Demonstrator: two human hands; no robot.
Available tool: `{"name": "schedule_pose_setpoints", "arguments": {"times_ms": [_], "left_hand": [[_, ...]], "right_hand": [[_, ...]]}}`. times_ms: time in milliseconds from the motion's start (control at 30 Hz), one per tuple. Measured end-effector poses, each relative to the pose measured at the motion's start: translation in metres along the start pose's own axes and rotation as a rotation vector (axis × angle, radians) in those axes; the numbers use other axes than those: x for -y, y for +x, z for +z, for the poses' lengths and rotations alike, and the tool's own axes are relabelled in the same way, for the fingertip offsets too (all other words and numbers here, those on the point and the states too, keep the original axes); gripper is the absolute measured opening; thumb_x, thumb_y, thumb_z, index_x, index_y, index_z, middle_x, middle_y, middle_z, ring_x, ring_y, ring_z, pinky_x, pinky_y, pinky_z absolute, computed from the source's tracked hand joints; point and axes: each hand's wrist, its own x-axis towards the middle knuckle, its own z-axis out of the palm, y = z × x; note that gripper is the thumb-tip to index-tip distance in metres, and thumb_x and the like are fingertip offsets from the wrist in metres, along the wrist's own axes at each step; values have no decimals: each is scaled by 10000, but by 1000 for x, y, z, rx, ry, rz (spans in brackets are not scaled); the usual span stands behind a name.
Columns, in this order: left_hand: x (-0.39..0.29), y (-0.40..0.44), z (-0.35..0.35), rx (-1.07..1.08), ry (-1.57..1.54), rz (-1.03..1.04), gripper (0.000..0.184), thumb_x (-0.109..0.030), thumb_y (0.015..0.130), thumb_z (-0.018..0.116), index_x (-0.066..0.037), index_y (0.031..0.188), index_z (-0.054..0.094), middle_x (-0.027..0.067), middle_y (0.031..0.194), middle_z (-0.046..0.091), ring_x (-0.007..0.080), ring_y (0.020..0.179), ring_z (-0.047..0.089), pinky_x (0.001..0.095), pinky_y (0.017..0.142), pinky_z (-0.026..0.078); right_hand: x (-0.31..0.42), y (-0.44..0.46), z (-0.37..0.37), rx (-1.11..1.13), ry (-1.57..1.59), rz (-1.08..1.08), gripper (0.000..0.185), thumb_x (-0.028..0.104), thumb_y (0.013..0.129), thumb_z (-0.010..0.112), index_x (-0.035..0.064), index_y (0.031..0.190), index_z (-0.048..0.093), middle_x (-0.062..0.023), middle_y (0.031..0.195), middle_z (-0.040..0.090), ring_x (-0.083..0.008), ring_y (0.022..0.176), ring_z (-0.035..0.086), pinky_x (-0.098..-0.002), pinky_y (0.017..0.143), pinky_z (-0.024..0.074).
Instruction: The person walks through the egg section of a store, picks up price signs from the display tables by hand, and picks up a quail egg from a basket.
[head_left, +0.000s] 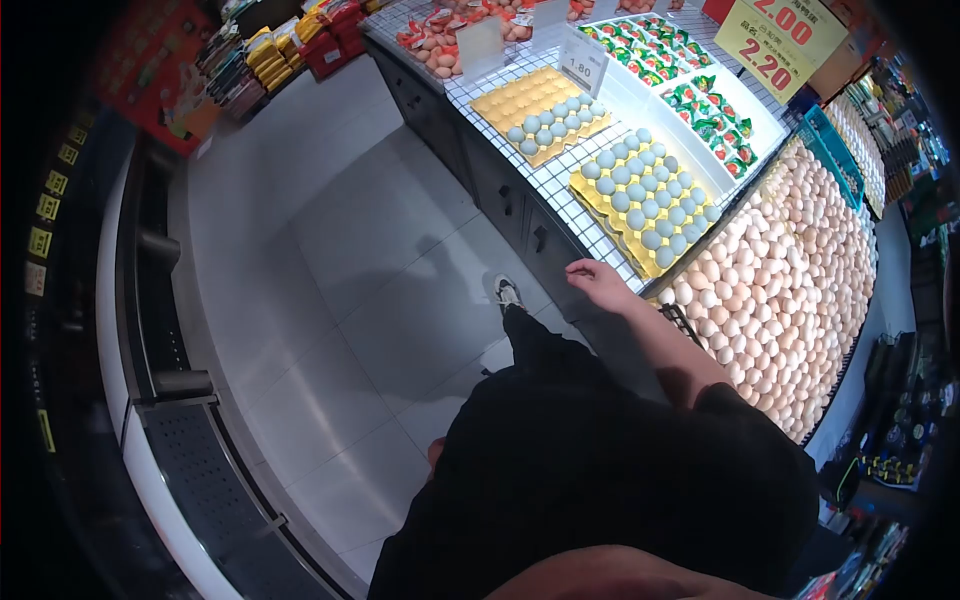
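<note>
My right hand [598,284] hangs beside the front edge of the egg counter, close to the yellow tray of bluish eggs [652,192]. Its fingers are loosely curled, and whether they hold anything is too small to tell. Only a small part of my left hand [435,452] shows at the left side of the dark clothing; its fingers are hidden. Behind the nearer tray lies a second yellow tray [505,100], partly filled with bluish eggs. A large heap of light brown eggs [790,270] is right of my right forearm.
White trays [700,165] hold green and red wrapped items. Price signs [785,42] stand at the back. A teal basket [835,155] is beside the egg heap. Along the left runs a dark shelf unit [155,330]. Grey floor tiles [330,300] lie between it and the counter.
</note>
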Motion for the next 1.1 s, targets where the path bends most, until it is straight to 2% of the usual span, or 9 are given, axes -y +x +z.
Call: {"name": "schedule_pose_setpoints", "arguments": {"times_ms": [233, 400, 567, 633, 700, 767, 833, 967, 1100], "left_hand": [[-25, 38, -32, -23, 100, 12, 365, -272, 835, 619, 20, 1045, 683, 165, 927, 710, 280, 863, 677, 372, 800, 518], [-96, 84, -90, -90, 82, 6, 357, -262, 839, 623, 26, 1044, 679, 162, 916, 709, 263, 849, 677, 364, 785, 521], [-206, 148, -133, -212, -75, 54, 349, -251, 843, 627, 31, 1042, 675, 160, 905, 708, 247, 835, 677, 357, 771, 524], [-268, 173, -153, -188, -188, 18, 346, -247, 845, 628, 34, 1042, 673, 159, 901, 708, 240, 830, 677, 354, 765, 525], [-354, 180, -177, -87, -265, -46, 303, -200, 879, 613, 36, 1067, 648, 125, 869, 690, 177, 772, 652, 313, 712, 518], [-376, 223, -173, -91, -438, 65, 300, -206, 910, 597, 28, 1096, 628, 91, 847, 667, 146, 732, 628, 285, 681, 505], [-434, 230, -185, -105, -353, 233, 303, -218, 912, 604, 23, 1092, 635, 91, 847, 670, 143, 734, 629, 284, 683, 503], [-529, 263, -201, -46, -199, 458, 302, -240, 912, 615, 7, 1083, 650, 93, 850, 676, 136, 727, 627, 285, 687, 500], [-629, 298, -209, 132, -104, 643, 282, -231, 911, 611, -5, 1074, 659, 107, 858, 681, 139, 723, 624, 292, 701, 502]], "right_hand": [[21, 94, 21, 109, 48, -15, 305, 184, 885, 627, -9, 1120, 616, -91, 999, 676, -145, 913, 643, -269, 817, 500], [54, 168, 8, 131, 40, -28, 312, 178, 887, 631, -2, 1141, 601, -99, 1008, 672, -144, 908, 632, -270, 825, 493], [80, 229, -25, 125, -43, -64, 314, 187, 878, 638, 26, 1146, 609, -96, 997, 689, -153, 877, 645, -279, 780, 505], [88, 246, -37, 114, -50, -74, 312, 184, 876, 638, 29, 1145, 612, -96, 995, 694, -157, 879, 649, -284, 776, 507], [118, 252, -55, 101, -50, -53, 309, 179, 874, 638, 27, 1142, 616, -96, 992, 698, -162, 887, 652, -290, 780, 507], [114, 266, -60, 68, -32, -115, 309, 176, 874, 635, 18, 1139, 616, -122, 1028, 689, -204, 951, 658, -312, 831, 508], [113, 275, -64, 35, -31, -201, 320, 183, 875, 625, 4, 1139, 610, -153, 1029, 683, -242, 986, 662, -329, 859, 508], [112, 274, -73, -80, 36, -170, 301, 187, 881, 629, 7, 1122, 622, -139, 1042, 676, -229, 981, 660, -327, 880, 499], [115, 257, -86, -269, 48, -121, 293, 186, 879, 638, 9, 1112, 631, -119, 1052, 678, -214, 991, 654, -326, 879, 497]]}}
